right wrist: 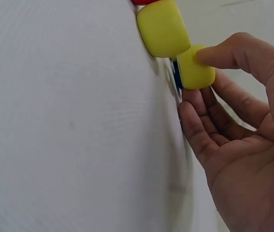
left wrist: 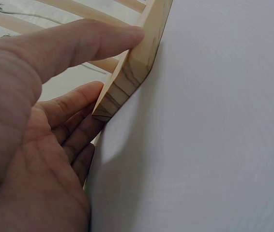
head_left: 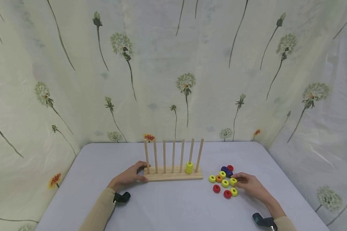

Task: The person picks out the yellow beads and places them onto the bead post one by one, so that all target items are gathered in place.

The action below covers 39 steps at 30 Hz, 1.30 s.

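Head view shows a wooden rack (head_left: pixel 167 177) with seven upright pegs on the counter (head_left: pixel 173 205), toward the far edge. The second peg from the right carries a short yellow stack (head_left: pixel 189 168); the other six are bare. Loose beads (head_left: pixel 225 183), yellow, red, orange and dark blue, lie between the rack and the right edge of the counter. I judge the work is near its beginning, with most beads off the pegs. The left hand (head_left: pixel 128 175) is at the rack's left end, the right hand (head_left: pixel 250 184) at the beads.

Left wrist view: thumb and fingers grasp the end of the rack's flat base, of pale wood with dark grain stripes.

Right wrist view: the fingers grasp a yellow bead (right wrist: pixel 192 75) against the thumb. Another yellow bead (right wrist: pixel 161 29) is just beside. Both look smooth and rounded, with flattened sides; the counter's white surface looks finely textured.
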### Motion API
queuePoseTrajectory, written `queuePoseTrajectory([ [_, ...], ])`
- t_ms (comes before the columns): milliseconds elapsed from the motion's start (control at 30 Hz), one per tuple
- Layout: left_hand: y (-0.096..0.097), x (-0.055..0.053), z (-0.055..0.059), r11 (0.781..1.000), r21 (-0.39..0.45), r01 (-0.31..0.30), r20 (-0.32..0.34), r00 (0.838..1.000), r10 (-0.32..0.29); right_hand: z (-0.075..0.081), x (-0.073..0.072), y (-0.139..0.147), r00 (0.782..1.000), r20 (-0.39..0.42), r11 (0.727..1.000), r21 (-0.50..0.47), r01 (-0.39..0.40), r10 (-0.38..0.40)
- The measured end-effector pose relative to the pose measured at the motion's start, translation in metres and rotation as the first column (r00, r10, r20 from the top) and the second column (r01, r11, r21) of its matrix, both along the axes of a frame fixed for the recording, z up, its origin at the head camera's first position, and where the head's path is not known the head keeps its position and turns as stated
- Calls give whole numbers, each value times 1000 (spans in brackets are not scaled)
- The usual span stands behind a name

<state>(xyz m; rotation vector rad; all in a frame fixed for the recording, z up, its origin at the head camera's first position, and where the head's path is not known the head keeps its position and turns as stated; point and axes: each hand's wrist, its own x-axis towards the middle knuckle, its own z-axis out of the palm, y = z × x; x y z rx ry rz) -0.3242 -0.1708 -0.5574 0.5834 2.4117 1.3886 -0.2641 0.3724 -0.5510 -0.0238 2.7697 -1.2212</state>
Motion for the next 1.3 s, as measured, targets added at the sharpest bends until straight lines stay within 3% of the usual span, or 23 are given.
queuePoseTrajectory([
  [600, 0, 1, 1, 1000, -3, -12, 1, 1000, 12, 23, 5, 1, 999, -24, 997, -75, -35, 33],
  [1000, 1, 2, 1, 1000, -9, -11, -1, 1000, 11, 32, 6, -18, 999, -16, 994, -102, -34, 33],
  [1300, 1, 2, 2, 1000, -14, -14, -1, 1000, 14, 41, 6, -30, 996, -40, 989, -120, -88, 84],
])
